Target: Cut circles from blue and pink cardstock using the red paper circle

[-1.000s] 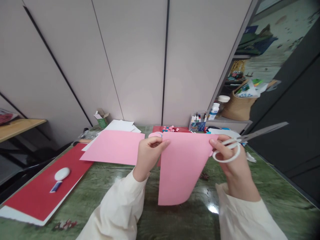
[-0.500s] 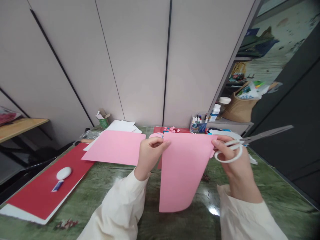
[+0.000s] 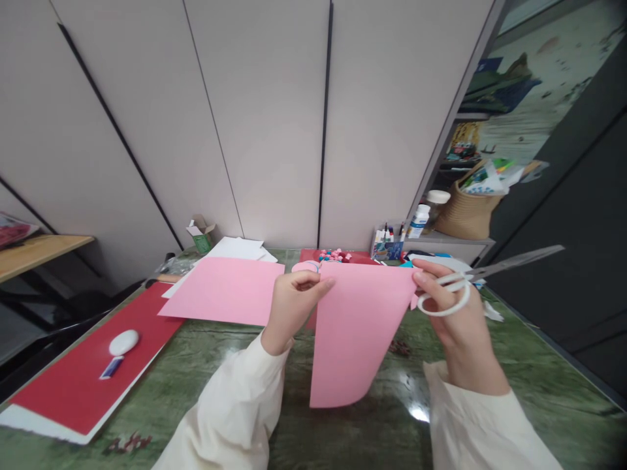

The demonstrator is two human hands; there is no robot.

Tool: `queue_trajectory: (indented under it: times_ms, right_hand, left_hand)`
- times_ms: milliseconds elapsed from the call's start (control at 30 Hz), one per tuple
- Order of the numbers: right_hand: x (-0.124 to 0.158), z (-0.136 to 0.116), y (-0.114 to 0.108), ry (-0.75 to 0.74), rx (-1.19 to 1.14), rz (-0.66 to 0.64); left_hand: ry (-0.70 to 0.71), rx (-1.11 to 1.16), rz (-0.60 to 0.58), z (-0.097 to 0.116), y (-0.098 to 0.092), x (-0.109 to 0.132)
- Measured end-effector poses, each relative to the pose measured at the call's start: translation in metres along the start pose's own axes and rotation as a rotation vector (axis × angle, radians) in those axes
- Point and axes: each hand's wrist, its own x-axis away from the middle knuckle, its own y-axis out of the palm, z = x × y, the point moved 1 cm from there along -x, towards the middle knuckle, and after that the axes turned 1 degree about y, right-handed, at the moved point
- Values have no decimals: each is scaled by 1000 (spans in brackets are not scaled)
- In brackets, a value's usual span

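Note:
A sheet of pink paper hangs upright above the table, its lower edge curling. My left hand pinches its upper left corner between thumb and fingers. At the upper right corner, my right hand grips the sheet with thumb and fingertips. White-handled scissors hang from that same hand, their blades pointing off to the right. Behind the held sheet, small pink and blue pieces lie on a red sheet, partly hidden. Another pink sheet lies flat left of my left hand.
On the left, a long red sheet carries a white oval object and a small blue-and-white block. Toward the back stand a green box, a pen holder and a white bottle. A woven basket sits at right.
The held pink paper's right corner has come slightly left with my right hand and the scissors. Its lower edge sits a little higher. My left hand keeps its hold.

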Motion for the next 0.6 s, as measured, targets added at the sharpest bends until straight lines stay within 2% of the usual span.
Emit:
queue_trajectory:
  times_ms: [333, 600]
  right_hand:
    - [1, -2, 0, 1, -72, -36]
    - [3, -6, 2, 23, -126, 6]
  left_hand:
    - [-26, 6, -24, -3, -3, -2]
    - [-33, 12, -37, -3, -3, -2]
